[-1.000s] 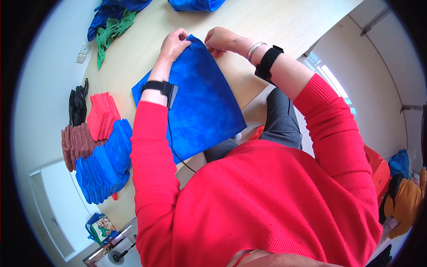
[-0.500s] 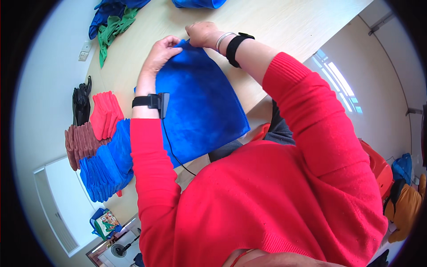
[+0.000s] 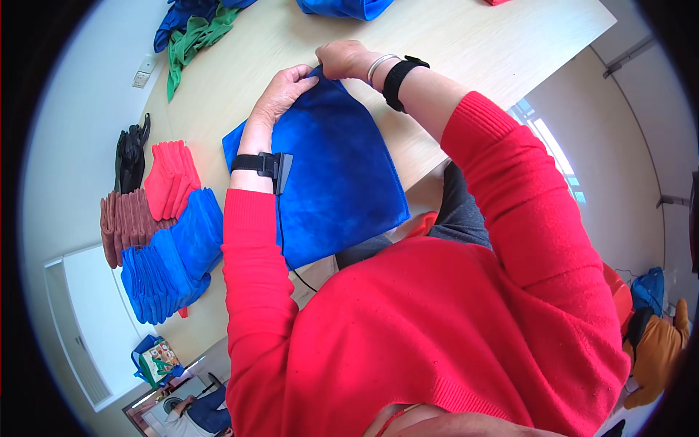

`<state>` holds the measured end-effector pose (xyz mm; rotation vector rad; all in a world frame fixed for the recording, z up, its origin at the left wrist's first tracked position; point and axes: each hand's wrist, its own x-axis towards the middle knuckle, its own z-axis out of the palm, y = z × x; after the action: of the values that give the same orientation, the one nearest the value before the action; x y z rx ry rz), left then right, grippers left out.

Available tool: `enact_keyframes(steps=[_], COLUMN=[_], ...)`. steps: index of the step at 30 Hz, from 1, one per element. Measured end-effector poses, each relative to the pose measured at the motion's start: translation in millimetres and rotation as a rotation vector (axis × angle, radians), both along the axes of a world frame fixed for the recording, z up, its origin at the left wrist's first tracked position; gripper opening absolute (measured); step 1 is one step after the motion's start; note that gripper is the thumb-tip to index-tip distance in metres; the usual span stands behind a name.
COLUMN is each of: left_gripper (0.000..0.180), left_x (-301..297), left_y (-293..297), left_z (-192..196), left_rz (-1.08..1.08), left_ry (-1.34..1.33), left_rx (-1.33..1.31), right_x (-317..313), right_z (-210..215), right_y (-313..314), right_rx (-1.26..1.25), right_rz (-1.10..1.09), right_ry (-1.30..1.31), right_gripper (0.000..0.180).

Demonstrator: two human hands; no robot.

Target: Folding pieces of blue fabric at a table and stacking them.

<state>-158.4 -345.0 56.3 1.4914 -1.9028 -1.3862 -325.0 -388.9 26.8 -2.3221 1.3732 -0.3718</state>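
I pinch the far edge of the blue cloth [image 3: 331, 175] with both hands: my left hand [image 3: 280, 93] curls its fingers over the cloth's upper corner, and my right hand [image 3: 342, 60] closes on the same edge just beside it, the two hands nearly touching near the top centre of the frame. The cloth lies spread flat on the wooden table [image 3: 451, 44], running from my hands down toward my body, its lower edge hanging at the table's rim near my red sweater [image 3: 437, 320]. A black band [image 3: 262, 164] sits on my left wrist with a thin cable trailing from it, and another black band [image 3: 399, 79] wraps my right wrist next to a silver bracelet [image 3: 377, 67].

At the left of the frame, well apart from my hands, folded cloths stand in stacks: red ones [image 3: 171, 178], brown ones [image 3: 124, 222] and blue ones [image 3: 171, 258]. A black cloth [image 3: 129, 156] lies just above them. Loose green cloth [image 3: 193, 40] and blue cloth sit bunched in the upper left, and another blue bundle [image 3: 342, 7] at the top edge.
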Motion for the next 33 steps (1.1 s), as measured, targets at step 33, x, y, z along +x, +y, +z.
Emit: enact_keyframes(steps=[33], left_gripper=[0.015], left_x=[-4], left_y=[82], left_z=[81], left_rz=[0.181], left_ry=[-0.224], left_rx=[-0.766], right_x=[-8], right_z=[96], right_y=[74], right_rx=[-0.035], right_rz=[0.171], right_ry=[-0.473], right_gripper=[0.020])
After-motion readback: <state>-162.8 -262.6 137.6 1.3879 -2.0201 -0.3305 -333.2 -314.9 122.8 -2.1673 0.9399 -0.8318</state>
